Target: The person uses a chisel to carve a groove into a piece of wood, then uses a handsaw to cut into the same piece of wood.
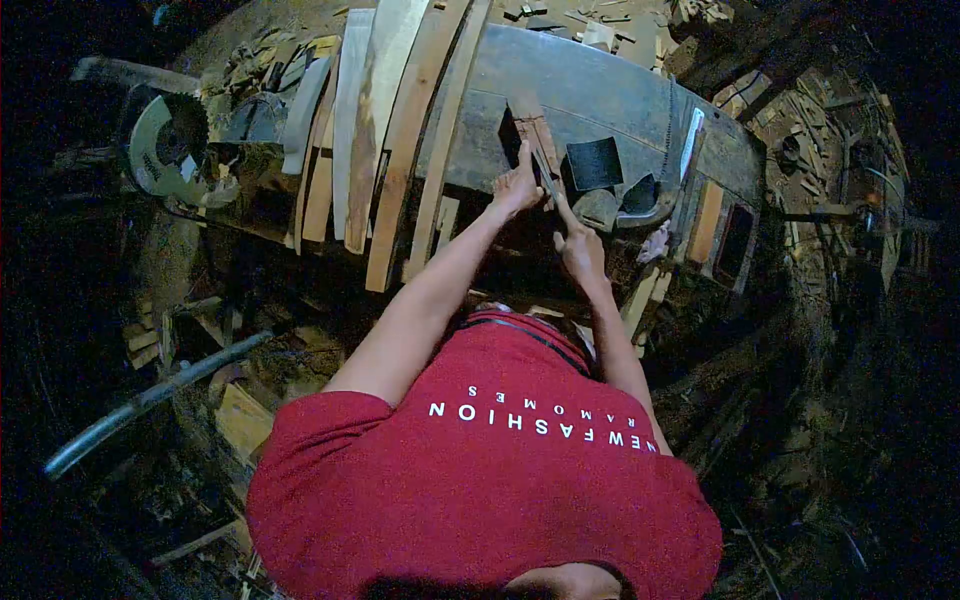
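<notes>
A reddish-brown wooden block lies on the workbench, angled toward me. My left hand is closed at its near end, the index finger stretched along its side. My right hand is closed around a slim, dark, straight tool, its index finger laid along it. The tool runs up against the block, between the two hands; its exact kind is too small to tell. A black square piece lies just right of the block. A smaller dark piece is beside it.
Several long wooden boards lie across the left of the metal-topped workbench. A round toothed saw blade stands farther left. A pale strip and an orange-brown wooden piece are at right. A metal pipe slants at lower left.
</notes>
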A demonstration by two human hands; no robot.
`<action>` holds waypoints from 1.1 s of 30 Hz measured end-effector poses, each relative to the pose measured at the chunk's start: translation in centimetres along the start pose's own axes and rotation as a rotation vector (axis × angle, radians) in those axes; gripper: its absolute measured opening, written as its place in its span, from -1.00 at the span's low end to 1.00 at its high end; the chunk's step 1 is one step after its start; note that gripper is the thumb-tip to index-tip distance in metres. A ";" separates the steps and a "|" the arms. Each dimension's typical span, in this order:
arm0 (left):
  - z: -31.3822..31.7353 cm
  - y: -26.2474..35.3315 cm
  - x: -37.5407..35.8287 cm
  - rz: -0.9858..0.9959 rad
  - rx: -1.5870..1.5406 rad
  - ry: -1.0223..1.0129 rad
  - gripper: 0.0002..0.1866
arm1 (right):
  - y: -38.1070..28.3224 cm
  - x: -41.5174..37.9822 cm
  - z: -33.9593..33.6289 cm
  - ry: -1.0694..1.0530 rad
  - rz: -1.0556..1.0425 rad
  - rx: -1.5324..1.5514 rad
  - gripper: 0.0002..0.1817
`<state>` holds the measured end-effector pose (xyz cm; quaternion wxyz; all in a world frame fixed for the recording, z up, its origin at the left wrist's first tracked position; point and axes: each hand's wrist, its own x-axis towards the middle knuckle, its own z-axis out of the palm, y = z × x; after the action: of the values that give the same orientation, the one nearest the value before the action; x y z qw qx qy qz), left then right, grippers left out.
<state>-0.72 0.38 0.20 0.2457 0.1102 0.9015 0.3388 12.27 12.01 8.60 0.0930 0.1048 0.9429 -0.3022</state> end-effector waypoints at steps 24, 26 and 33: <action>1.3 -1.8 0.5 0.150 0.088 0.196 0.04 | -0.8 -0.9 -0.3 0.002 0.013 -0.032 -0.25; -2.4 2.5 -1.8 -0.082 0.110 -0.017 0.01 | -1.2 1.2 0.0 0.034 -0.026 0.042 -0.26; -0.4 0.1 -0.9 0.224 0.120 0.314 -0.02 | 0.4 2.3 1.4 0.155 -0.143 0.010 -0.22</action>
<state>-0.13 -0.16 0.86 0.0558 0.1702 0.9294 0.3226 10.34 11.82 6.73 -0.0026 0.0607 0.9509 -0.3036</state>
